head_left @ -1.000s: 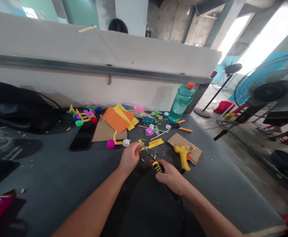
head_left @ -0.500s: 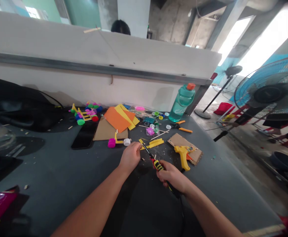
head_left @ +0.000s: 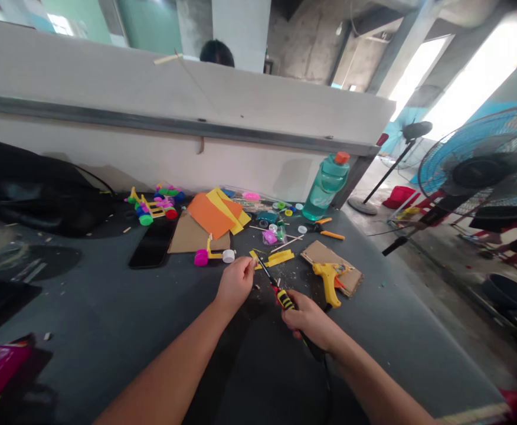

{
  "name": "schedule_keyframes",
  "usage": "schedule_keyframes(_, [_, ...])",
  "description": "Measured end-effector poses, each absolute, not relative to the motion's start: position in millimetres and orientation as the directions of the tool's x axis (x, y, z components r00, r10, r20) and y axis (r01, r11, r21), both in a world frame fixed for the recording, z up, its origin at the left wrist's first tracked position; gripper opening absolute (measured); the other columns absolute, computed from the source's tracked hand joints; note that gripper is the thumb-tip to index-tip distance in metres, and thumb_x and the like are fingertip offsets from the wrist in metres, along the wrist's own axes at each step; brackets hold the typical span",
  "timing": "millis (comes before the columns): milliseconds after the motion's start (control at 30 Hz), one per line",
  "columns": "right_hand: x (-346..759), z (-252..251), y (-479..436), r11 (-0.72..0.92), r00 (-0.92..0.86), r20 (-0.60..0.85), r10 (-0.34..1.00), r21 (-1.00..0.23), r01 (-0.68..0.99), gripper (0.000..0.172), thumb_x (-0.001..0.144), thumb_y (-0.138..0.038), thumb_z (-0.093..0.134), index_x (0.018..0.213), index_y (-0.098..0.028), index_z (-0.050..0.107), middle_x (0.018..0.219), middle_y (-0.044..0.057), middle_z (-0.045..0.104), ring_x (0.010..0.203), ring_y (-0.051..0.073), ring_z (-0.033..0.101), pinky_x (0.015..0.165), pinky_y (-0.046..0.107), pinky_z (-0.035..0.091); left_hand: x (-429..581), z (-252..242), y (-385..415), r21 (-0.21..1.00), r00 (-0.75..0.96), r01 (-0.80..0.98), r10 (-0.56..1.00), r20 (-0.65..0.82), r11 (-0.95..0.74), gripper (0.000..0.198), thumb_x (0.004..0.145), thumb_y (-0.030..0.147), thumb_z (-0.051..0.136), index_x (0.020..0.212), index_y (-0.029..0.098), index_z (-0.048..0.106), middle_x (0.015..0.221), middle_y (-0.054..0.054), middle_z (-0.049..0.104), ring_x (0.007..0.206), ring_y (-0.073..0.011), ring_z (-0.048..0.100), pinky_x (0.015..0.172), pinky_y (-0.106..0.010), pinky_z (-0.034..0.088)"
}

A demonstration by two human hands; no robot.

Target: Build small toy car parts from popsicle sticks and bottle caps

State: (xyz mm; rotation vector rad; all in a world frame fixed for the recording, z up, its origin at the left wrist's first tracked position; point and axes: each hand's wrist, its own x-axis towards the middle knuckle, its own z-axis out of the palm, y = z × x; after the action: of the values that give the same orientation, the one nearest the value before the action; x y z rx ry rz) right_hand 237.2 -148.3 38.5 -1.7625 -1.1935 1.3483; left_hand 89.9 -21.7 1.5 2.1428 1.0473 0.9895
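My right hand [head_left: 308,321] is closed round the black-and-yellow handle of a thin tool [head_left: 280,295] whose dark tip points up and left. My left hand [head_left: 235,281] is pinched shut just left of that tip, on something too small to make out. Both hands rest on the dark grey table [head_left: 108,319]. Beyond the tip lie yellow stick pieces [head_left: 280,257]. To the right, a yellow glue gun [head_left: 328,278] lies on a piece of cardboard [head_left: 329,255].
Orange and yellow sheets [head_left: 212,213], a black phone [head_left: 150,243], coloured bottle-cap toys [head_left: 154,203], loose caps, pliers [head_left: 327,231] and a teal water bottle [head_left: 326,184] lie further back. A black bag [head_left: 37,189] sits at left. A fan [head_left: 484,171] stands right. A person's head shows beyond the partition.
My right hand has slid slightly back along the tool handle and the tool tip has shifted a little right. My left hand stays pinched at the tip.
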Motion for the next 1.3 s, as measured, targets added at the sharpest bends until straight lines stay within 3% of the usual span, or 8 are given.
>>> schedule_keyframes(333, [235, 32, -147, -0.387, 0.037, -0.386, 0.922, -0.906, 0.171, 0.025, 0.061, -0.019, 0.046, 0.086, -0.018, 0.049, 0.054, -0.007, 0.043, 0.040, 0.007, 0.041, 0.037, 0.018, 0.032, 92, 3, -22, 0.790, 0.365, 0.361, 0.855, 0.369, -0.495, 0.028, 0.090, 0.032, 0.040, 0.072, 0.018, 0.056, 0.069, 0.000, 0.058, 0.057, -0.0105, 0.056, 0.054, -0.020, 0.039])
schedule_keyframes(633, [236, 34, -145, -0.426, 0.011, -0.426, 0.905, -0.904, 0.033, 0.025, 0.060, -0.021, 0.049, 0.084, -0.018, 0.047, 0.058, -0.007, 0.044, 0.042, 0.006, 0.038, 0.037, 0.018, 0.033, 90, 3, -19, 0.719, 0.392, 0.374, 0.803, 0.450, -0.585, 0.024, 0.089, 0.029, 0.042, 0.077, 0.018, 0.060, 0.073, -0.001, 0.058, 0.065, -0.0119, 0.056, 0.059, -0.021, 0.040])
schedule_keyframes(967, [238, 31, -147, -0.408, 0.028, -0.407, 0.913, -0.908, 0.096, 0.026, 0.060, -0.020, 0.047, 0.086, -0.018, 0.048, 0.059, -0.007, 0.044, 0.040, 0.006, 0.039, 0.037, 0.019, 0.032, 87, 7, -17, 0.600, 0.476, 0.375, 0.702, 0.529, -0.707, 0.024, 0.090, 0.023, 0.040, 0.080, 0.018, 0.061, 0.073, -0.003, 0.058, 0.069, -0.0136, 0.054, 0.064, -0.023, 0.041])
schedule_keyframes(1100, [239, 32, -148, -0.387, 0.075, -0.380, 0.922, -0.890, 0.241, 0.025, 0.059, -0.018, 0.045, 0.084, -0.018, 0.049, 0.058, -0.007, 0.042, 0.039, 0.006, 0.040, 0.037, 0.019, 0.031, 91, 4, -20, 0.735, 0.411, 0.324, 0.789, 0.457, -0.595, 0.025, 0.089, 0.031, 0.042, 0.077, 0.018, 0.060, 0.069, -0.002, 0.057, 0.063, -0.0127, 0.055, 0.060, -0.022, 0.042])
schedule_keyframes(1200, [237, 34, -149, -0.369, 0.110, -0.352, 0.929, -0.875, 0.315, 0.022, 0.059, -0.016, 0.045, 0.080, -0.018, 0.049, 0.056, -0.007, 0.040, 0.040, 0.006, 0.040, 0.037, 0.018, 0.029, 95, 0, -21, 0.892, 0.367, 0.217, 0.880, 0.301, -0.396, 0.028, 0.087, 0.037, 0.043, 0.078, 0.018, 0.060, 0.064, 0.000, 0.056, 0.054, -0.0119, 0.055, 0.052, -0.021, 0.043])
schedule_keyframes(1300, [234, 36, -149, -0.353, 0.122, -0.331, 0.936, -0.877, 0.326, 0.020, 0.058, -0.015, 0.045, 0.078, -0.018, 0.047, 0.057, -0.007, 0.042, 0.041, 0.006, 0.041, 0.039, 0.018, 0.029, 97, -1, -21, 0.968, 0.367, 0.123, 0.916, 0.160, -0.219, 0.029, 0.085, 0.041, 0.044, 0.077, 0.017, 0.060, 0.060, 0.001, 0.056, 0.049, -0.0121, 0.055, 0.047, -0.021, 0.043])
